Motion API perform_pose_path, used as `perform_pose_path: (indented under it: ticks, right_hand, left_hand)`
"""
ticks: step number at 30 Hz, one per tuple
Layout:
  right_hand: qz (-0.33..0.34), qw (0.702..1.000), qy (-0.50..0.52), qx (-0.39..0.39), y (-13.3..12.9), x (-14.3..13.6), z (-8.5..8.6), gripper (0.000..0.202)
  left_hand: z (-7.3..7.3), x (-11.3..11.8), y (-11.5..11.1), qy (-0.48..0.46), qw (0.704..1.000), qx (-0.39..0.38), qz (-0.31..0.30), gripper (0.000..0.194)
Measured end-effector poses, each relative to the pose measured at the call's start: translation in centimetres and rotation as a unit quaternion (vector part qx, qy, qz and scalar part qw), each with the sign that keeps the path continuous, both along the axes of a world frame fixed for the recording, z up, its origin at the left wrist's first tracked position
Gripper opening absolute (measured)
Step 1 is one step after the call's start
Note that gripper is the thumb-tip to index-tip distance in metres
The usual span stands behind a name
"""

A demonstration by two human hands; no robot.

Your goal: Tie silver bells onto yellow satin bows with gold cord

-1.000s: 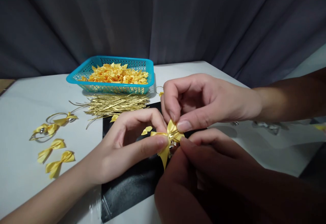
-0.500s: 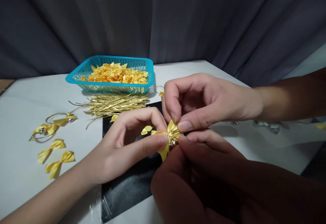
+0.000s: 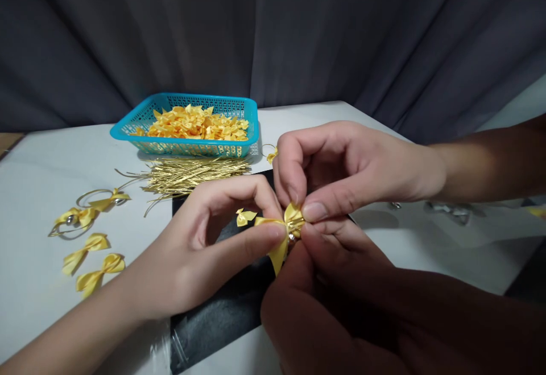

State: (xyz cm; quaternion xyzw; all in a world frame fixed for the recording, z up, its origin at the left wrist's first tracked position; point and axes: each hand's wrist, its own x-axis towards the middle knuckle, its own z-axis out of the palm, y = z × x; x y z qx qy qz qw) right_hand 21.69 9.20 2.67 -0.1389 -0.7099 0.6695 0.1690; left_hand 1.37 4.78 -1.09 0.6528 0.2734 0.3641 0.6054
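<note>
My left hand (image 3: 217, 238) reaches in from the lower left, its thumb and fingers pinching a yellow satin ribbon bow (image 3: 293, 218) by one loop. From the right, my right hand (image 3: 341, 164) pinches the bow's top with thumb and index finger. Gold wire lies across the bow, and a small shiny silver piece shows below it, too covered to name. A large shaded hand (image 3: 324, 284), seemingly another person's, comes from the lower right and grips the same bow. Fingers hide much of the bow. A smaller yellow bow (image 3: 245, 217) is just behind my left hand.
A blue basket (image 3: 191, 143) full of yellow bows stands at the back, with a pile of gold wire ties (image 3: 191, 176) before it. Bows with wire loops (image 3: 81, 215) and loose bows (image 3: 101, 272) lie left. Black plastic (image 3: 213, 329) covers the white table (image 3: 25, 193) under the hands.
The three hands and the bow have shifted slightly to the right together. All grips on the bow look the same.
</note>
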Motion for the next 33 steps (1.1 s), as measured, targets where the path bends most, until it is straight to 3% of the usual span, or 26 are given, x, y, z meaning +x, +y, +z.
perform_pose_path:
  ticks: [6, 22, 33]
  right_hand:
    - [0.015, 0.999, 0.002, 0.051, 0.2, 0.0, 0.3, 0.012]
    - [0.017, 0.993, 0.034, 0.115, 0.2, -0.1, 0.0, 0.016]
    - [0.023, 0.993, 0.035, 0.113, 0.4, 0.0, -0.4, 0.016]
  left_hand:
    - [-0.2, -0.2, 0.1, 0.042, 0.998, 0.051, 0.012, 0.013]
    - [0.7, -0.3, 0.3, 0.108, 0.992, 0.059, 0.03, 0.011]
    - [0.8, -0.1, 0.3, 0.142, 0.986, 0.08, 0.044, 0.012]
